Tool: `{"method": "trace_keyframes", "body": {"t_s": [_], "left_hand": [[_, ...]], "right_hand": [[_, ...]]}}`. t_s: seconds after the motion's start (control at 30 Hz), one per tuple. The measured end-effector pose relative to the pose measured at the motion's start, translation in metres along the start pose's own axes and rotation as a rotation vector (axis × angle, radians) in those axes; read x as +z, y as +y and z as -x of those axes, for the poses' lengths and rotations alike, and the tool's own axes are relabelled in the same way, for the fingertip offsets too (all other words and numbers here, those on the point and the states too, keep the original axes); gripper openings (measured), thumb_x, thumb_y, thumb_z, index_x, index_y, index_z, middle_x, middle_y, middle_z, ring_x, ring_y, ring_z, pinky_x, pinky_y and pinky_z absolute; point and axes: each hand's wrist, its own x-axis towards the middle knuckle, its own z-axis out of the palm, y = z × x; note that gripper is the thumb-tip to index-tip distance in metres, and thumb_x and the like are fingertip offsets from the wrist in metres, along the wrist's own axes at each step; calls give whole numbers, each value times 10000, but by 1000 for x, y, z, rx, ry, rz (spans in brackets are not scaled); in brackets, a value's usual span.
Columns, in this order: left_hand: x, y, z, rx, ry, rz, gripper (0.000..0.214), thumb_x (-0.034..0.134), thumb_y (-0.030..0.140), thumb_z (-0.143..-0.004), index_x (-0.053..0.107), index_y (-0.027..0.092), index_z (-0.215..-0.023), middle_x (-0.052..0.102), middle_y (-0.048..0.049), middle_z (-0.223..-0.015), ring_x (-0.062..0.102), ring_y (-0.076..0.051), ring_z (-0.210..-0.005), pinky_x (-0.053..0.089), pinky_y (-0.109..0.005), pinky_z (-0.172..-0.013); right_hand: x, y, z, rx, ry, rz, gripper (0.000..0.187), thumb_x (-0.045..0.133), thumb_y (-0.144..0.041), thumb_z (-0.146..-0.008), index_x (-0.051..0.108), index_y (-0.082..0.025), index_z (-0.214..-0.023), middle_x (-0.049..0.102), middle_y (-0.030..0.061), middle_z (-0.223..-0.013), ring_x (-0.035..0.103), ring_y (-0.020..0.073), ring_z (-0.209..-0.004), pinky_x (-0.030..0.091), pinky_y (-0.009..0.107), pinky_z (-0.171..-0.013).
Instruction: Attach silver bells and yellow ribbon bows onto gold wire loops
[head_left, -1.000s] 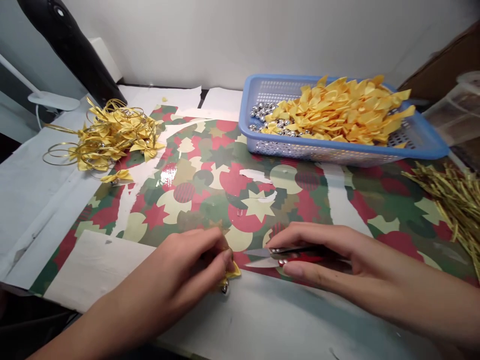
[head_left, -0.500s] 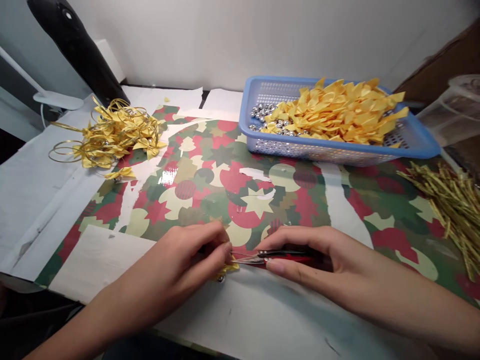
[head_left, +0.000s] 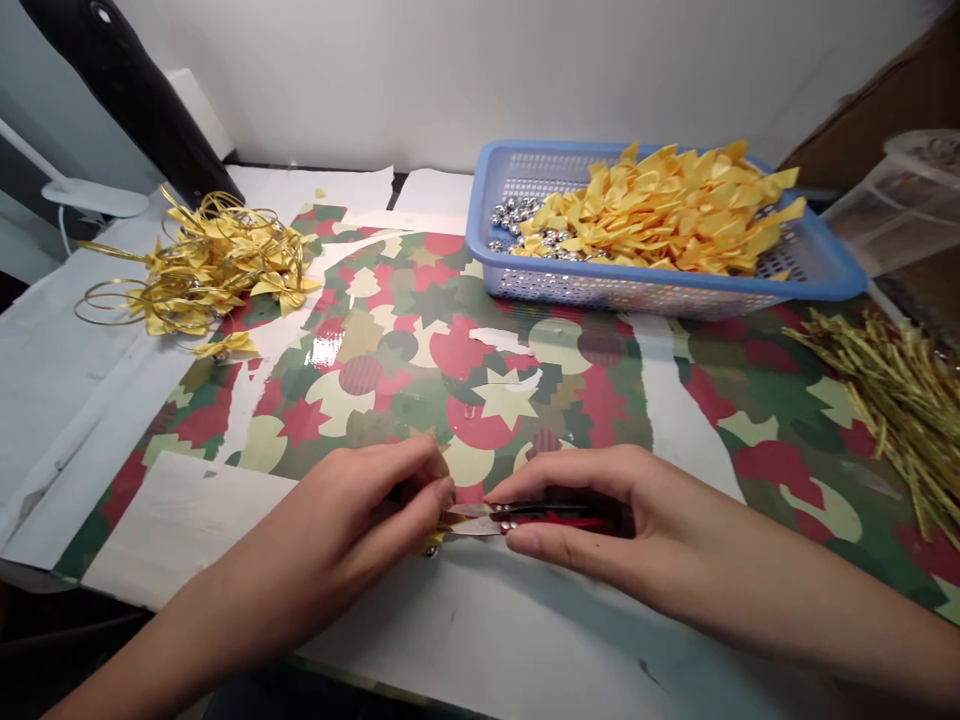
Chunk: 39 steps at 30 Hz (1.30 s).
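My left hand is closed in a pinch on a yellow ribbon bow, which is mostly hidden behind the fingers. A small silver bell shows just below the fingertips. My right hand is wrapped round a pair of thread snips with red and black handles. The blades point left, parted, and their tips reach the ribbon beside my left fingertips. At the upper left lies a heap of yellow bows with gold cord loops.
A blue plastic basket at the back holds yellow bows and silver bells. Gold cords lie at the right, near a clear plastic container. A black cylindrical object leans at the back left. Patterned paper covers the table.
The snips have moved further in over the ribbon at my left fingertips, and their blades look wider apart. The whole view has shifted slightly.
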Motion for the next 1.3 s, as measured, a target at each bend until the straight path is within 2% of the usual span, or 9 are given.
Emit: {"method": "trace_keyframes", "body": {"t_s": [0.4,0.67,1.3], "left_hand": [[0,1,0,16,17,-17,258,410,299,-950,479,202,-721,519,69,-636,456,-80,-556,341,-154,-501],[0,0,0,10,17,-21,285,402,325,-947,482,196,-706,491,58,-617,431,-87,-541,330,-170,-485],[0,1,2,31,17,-15,270,410,300,-949,450,201,-700,454,78,-615,401,-71,-542,304,-151,-479]], "right_hand": [[-1,0,-3,50,-9,-16,187,631,-361,-833,721,-274,-971,720,-13,-945,653,184,-876,507,262,-748],[1,1,-3,40,27,76,173,607,-356,-839,725,-254,-914,717,1,-877,650,189,-802,488,264,-646],[4,0,-3,7,61,83,122,611,-293,-843,723,-263,-884,722,-19,-874,659,167,-797,484,240,-650]]}}
